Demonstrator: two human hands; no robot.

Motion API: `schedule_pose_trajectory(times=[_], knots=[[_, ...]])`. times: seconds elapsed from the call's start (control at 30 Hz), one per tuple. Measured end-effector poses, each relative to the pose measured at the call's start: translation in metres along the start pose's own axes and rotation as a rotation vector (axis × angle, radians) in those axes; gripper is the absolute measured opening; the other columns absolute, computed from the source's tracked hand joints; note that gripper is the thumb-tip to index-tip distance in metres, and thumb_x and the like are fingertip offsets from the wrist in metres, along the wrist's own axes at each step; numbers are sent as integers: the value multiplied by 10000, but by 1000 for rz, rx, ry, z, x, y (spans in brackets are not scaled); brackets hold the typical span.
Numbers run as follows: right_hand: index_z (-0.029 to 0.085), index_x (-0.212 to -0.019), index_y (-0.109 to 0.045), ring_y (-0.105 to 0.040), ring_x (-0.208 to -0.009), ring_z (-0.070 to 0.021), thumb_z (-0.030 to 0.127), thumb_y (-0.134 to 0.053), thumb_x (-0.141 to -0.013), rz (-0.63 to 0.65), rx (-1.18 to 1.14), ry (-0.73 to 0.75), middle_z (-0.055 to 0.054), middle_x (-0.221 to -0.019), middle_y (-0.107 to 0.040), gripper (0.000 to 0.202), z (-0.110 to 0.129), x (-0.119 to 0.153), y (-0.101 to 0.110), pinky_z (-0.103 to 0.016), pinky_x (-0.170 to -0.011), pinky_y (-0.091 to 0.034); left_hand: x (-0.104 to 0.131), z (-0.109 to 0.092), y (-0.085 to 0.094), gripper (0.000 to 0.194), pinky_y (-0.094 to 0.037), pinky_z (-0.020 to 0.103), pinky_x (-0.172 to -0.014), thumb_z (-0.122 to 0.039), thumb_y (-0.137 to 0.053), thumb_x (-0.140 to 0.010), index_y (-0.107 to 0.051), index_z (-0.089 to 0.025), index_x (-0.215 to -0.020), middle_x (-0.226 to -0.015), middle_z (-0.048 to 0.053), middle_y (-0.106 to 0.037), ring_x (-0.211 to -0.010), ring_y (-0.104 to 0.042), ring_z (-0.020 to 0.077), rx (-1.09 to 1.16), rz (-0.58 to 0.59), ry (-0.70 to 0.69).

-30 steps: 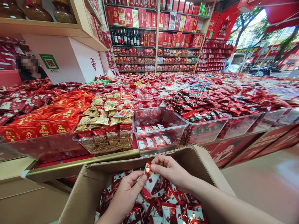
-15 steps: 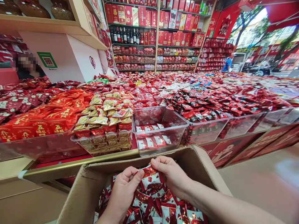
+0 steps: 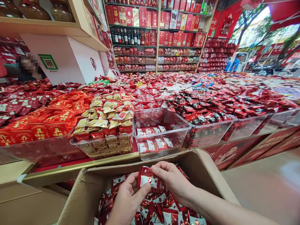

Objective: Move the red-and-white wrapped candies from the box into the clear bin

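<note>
Left hand: your thumb and fingers hold the left and lower part of the small packet.
Right hand: your thumb and finger pinch the same packet near its top right corner.
Small packet: it is red and white, and it sits between your two hands, over the open cardboard box.
Cardboard box: it is brown and goes below and around your grip, with its far edge just past your fingers.
Loose packets: lots of them lie in a messy heap under your hands, red and white too.
Clear tub: it stands just beyond your grip, past the far edge of the box, with some red and white packets low inside.
Durian packets: they pile high, ahead of your grip and to its left.
Black and red packets: they lie heaped ahead and to the right of your grip.
Tall shelves: they stand far past your hands, with red boxes and dark bottles.
</note>
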State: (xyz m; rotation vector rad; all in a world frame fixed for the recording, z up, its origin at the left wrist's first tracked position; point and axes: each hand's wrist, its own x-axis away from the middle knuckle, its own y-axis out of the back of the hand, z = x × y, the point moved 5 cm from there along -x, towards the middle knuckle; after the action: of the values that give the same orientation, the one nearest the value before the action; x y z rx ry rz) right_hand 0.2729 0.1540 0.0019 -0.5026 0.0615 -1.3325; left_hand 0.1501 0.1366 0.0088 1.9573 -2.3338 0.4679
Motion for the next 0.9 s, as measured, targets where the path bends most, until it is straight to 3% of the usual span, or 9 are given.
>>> schedule_pose_trajectory(times=[0.1, 0.43, 0.6, 0.77, 0.9], knots=[[126, -668, -502, -411, -455, -49, 400, -630, -634, -10, -4, -15, 12, -602, -517, 305, -2, -1, 1, -193, -452, -315, 0, -3, 2, 287, -442, 297, -802, -254, -649, -650, -550, -173, -907, -890, 39, -670, -853, -590, 188, 18, -18, 11], [135, -625, -472, -410, -427, -43, 438, -611, -644, -11, -34, -100, 36, -532, -486, 334, -15, 0, 1, -184, -445, -299, -2, 0, 8, 313, -465, 284, -694, -253, -667, -625, -572, -162, -909, -810, 37, -673, -679, -601, 156, 95, -53, 42], [121, -759, -564, -450, -519, -59, 396, -685, -560, 74, 93, -32, 3, -659, -544, 360, -10, 5, -11, -184, -480, -330, -1, -1, 9, 262, -443, 234, -591, -322, -670, -595, -614, -174, -804, -691, 5, -652, -629, -553, 150, -1, -109, -30], [124, -656, -549, -400, -519, -48, 330, -744, -467, 128, 121, -11, 41, -568, -502, 341, -12, 10, -18, -181, -505, -307, 0, -7, 11, 230, -392, 208, -549, -381, -619, -635, -623, -158, -581, -559, -11, -566, -574, -474, 136, -241, -101, -123], [122, -628, -533, -427, -511, -59, 346, -747, -450, 134, 74, -72, 26, -549, -524, 358, -17, 11, -17, -194, -516, -314, -2, -1, 16, 288, -375, 212, -538, -422, -603, -632, -621, -156, -524, -534, -13, -515, -558, -450, 134, -275, -114, -170]])
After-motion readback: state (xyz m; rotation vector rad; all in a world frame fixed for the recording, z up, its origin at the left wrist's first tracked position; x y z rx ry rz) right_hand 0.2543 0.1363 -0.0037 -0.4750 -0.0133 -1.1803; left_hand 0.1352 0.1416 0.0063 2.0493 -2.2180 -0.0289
